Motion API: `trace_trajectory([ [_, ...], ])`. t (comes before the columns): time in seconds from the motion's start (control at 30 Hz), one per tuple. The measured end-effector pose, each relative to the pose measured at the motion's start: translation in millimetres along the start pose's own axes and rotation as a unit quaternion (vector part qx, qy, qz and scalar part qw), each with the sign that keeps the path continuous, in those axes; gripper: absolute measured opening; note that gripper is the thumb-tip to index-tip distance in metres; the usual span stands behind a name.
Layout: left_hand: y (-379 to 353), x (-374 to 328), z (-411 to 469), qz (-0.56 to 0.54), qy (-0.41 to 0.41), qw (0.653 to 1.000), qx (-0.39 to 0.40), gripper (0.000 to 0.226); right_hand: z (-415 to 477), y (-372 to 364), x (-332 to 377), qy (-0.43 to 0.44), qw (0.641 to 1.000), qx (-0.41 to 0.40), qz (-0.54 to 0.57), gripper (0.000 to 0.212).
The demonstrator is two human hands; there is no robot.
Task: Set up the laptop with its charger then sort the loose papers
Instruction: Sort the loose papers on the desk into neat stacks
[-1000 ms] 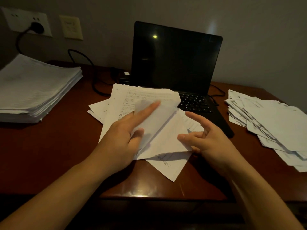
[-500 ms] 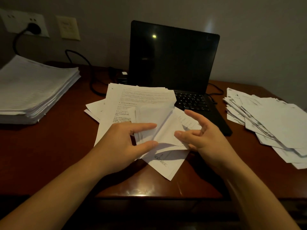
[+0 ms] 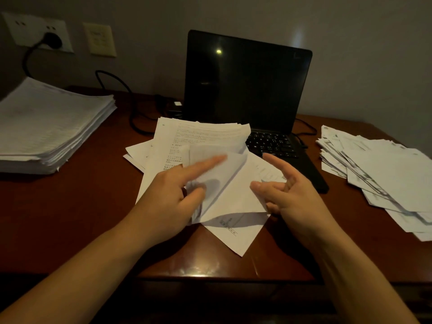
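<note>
- Left hand [image 3: 170, 197] looks to have the top sheet [image 3: 224, 181] pinched near its left edge, with the thumb on the face and the index finger laid out straight across it. That finger is blurry, so I can't say how firm the hold is.
- Right hand [image 3: 294, 197] is spread apart and holds nothing. Its lower fingers are just touching the sheet's right edge.
- That sheet is part of the loose papers [image 3: 201, 136], a messy fan in the middle of the desk [image 3: 81, 218], right in front of the laptop [image 3: 247, 85]. The far right corner of the pile laps over the keyboard [image 3: 271, 141].
- Handling, my guess: single sheets are feather-light and floppy, and they slide on each other easily. Best to take one by an edge or corner with a thumb on top, since pushing flat would probably drag the neighbours along. The lifted one is already curling. It creases easily but won't break.
- Laptop is open with a dark screen. The charger cable [image 3: 114, 80] runs from the wall socket [image 3: 39, 33] at the far left to the brick [image 3: 174, 105] just left of the laptop, so that half seems sorted.
- Around it there's a tall, squared-up stack [image 3: 51, 122] at the far left and a slumped spread of sheets [image 3: 378, 169] on the right, both well apart from the middle pile.
- In the way: the laptop base sits between the middle pile and the right one, so anything headed right has to be lifted over it. Sliding risks snagging the keyboard edge, and the cable loops sit near the far left route.
</note>
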State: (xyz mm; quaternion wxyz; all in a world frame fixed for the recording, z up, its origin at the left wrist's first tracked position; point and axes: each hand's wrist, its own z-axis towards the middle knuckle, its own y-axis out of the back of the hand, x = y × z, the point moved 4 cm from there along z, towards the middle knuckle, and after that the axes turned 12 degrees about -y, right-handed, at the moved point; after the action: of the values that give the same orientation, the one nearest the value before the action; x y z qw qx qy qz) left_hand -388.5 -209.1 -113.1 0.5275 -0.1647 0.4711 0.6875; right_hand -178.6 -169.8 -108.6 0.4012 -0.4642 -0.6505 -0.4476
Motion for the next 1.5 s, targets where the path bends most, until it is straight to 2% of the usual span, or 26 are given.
trace_trajectory([
  [0.07,-4.0,-5.0,-0.3,0.009,-0.003,0.999,0.049,0.06,-4.6,-6.5,2.6,0.017,0.998,0.042,0.039,0.074],
  [0.1,-6.2,-6.8,-0.1,0.021,-0.011,0.998,0.063,0.073,-6.0,-9.5,3.7,0.021,0.996,0.067,0.05,0.079],
  [0.17,-5.6,-5.2,0.7,0.03,-0.012,0.999,0.039,0.097,-6.7,-12.1,9.4,0.015,0.992,0.1,0.079,0.087],
  [0.2,-3.5,-4.0,0.9,0.017,-0.004,1.0,0.015,0.1,-5.1,-10.2,12.3,0.011,0.992,0.095,0.087,0.085],
  [0.23,-1.1,-2.8,1.2,0.0,0.004,1.0,-0.009,0.099,-0.7,-4.4,14.2,0.014,0.995,0.066,0.071,0.079],
  [0.3,3.8,-3.0,1.5,-0.021,0.012,0.998,-0.052,0.093,12.9,15.6,18.9,0.04,0.996,-0.057,-0.049,0.059],
  [0.33,5.7,-3.7,1.4,-0.024,0.011,0.997,-0.067,0.089,19.8,25.8,21.1,0.055,0.983,-0.118,-0.129,0.051],
  [0.4,6.4,-3.9,2.1,-0.028,0.007,0.997,-0.075,0.084,34.3,41.8,20.3,0.053,0.955,-0.168,-0.239,0.046],
  [0.53,3.9,-1.4,0.7,-0.015,-0.003,0.998,-0.058,0.079,46.3,54.4,21.0,-0.028,0.942,-0.123,-0.312,0.056],
  [0.63,2.7,4.0,0.1,0.034,-0.009,0.999,-0.034,0.052,39.2,53.2,27.3,-0.063,0.94,-0.054,-0.332,0.061],
  [0.73,-2.4,-0.1,0.9,0.051,-0.001,0.999,-0.003,0.041,23.3,46.7,23.1,-0.077,0.958,0.049,-0.272,0.072],
  [0.87,-7.0,-15.4,-1.5,0.036,0.025,0.999,0.011,0.034,-8.4,30.8,4.3,-0.056,0.986,0.095,-0.127,0.09],
  [0.9,-11.1,-18.1,-4.2,0.034,0.029,0.998,0.037,0.037,-16.6,24.8,-0.3,-0.049,0.988,0.106,-0.098,0.093],
  [0.97,-22.3,-16.6,-11.4,0.041,0.04,0.993,0.105,0.064,-28.3,16.6,-6.0,-0.029,0.992,0.101,-0.062,0.098],
  [1.03,-28.9,-14.9,-14.7,0.056,0.032,0.989,0.132,0.085,-31.9,12.9,-7.3,-0.01,0.996,0.067,-0.056,0.102],
  [1.07,-30.5,-15.2,-14.5,0.062,0.034,0.989,0.132,0.086,-31.8,11.4,-7.2,-0.001,0.997,0.049,-0.059,0.102],
  [1.27,-28.6,-22.7,-12.5,0.072,0.042,0.993,0.08,0.078,-27.1,2.1,-4.6,0.065,0.998,0.007,-0.014,0.087],
  [1.4,-31.3,-22.2,-12.9,0.059,0.043,0.997,0.023,0.054,-27.4,-8.5,-0.1,0.129,0.989,-0.011,0.064,0.063],
  [1.5,-31.3,-16.9,-11.3,0.042,0.041,0.998,-0.034,0.049,-25.2,-11.1,0.8,0.138,0.986,-0.019,0.087,0.053],
])
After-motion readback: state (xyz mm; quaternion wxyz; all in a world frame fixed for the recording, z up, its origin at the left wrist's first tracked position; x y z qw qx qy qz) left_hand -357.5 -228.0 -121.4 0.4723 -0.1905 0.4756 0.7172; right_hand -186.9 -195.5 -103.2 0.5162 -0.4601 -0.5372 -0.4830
